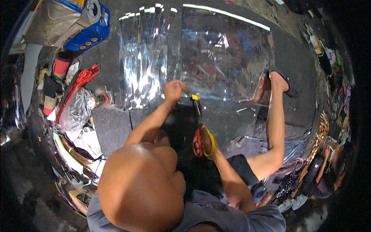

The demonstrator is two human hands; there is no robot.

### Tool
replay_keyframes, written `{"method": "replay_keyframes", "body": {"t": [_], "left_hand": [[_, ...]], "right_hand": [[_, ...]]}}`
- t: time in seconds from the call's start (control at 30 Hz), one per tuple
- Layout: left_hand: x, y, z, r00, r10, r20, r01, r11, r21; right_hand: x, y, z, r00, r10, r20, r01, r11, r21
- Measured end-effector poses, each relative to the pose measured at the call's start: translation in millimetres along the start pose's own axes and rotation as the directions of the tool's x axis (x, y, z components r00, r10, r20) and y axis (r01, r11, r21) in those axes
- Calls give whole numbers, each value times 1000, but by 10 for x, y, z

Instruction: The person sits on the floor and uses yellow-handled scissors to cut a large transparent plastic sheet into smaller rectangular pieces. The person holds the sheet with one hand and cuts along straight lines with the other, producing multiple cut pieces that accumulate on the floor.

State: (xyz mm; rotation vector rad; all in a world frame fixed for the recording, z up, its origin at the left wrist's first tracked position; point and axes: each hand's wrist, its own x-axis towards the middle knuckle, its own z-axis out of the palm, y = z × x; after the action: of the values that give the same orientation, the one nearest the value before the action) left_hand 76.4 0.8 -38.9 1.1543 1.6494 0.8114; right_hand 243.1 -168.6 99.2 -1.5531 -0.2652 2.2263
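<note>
My right hand [208, 142] is closed around the handles of a pair of scissors [198, 112], one loop red and the other yellow. The blades point away from me, with a small yellow piece at their tips. Farther up and to the left, my left hand [174, 91] has its fingers curled together by the left edge of a clear plastic sheet [228, 58]; what they pinch is too small to make out. A white band runs along the sheet's far edge. To its left lie several clear plastic strips [143, 58] with white ends.
My sandalled foot [279, 80] rests by the sheet's right edge. A blue and yellow box [91, 33] stands at the far left, above red strips [79, 85] and a crumpled clear bag [77, 110]. Scraps line both sides; another person [326, 174] is at the lower right.
</note>
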Motion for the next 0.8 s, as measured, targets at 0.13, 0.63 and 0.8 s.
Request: {"method": "replay_keyframes", "body": {"t": [0.13, 0.63, 0.8], "left_hand": [[135, 100, -96, 977, -196, 87, 206, 969, -133], [208, 256, -160, 931, -271, 244, 308, 943, -127], [33, 85, -37, 990, -49, 130, 34, 993, 113]], "right_hand": [[36, 19, 110, 999, 41, -23, -43, 994, -102], [643, 20, 249, 987, -16, -159, -6, 990, -142], [783, -42, 181, 985, -54, -164, 20, 979, -204]]}}
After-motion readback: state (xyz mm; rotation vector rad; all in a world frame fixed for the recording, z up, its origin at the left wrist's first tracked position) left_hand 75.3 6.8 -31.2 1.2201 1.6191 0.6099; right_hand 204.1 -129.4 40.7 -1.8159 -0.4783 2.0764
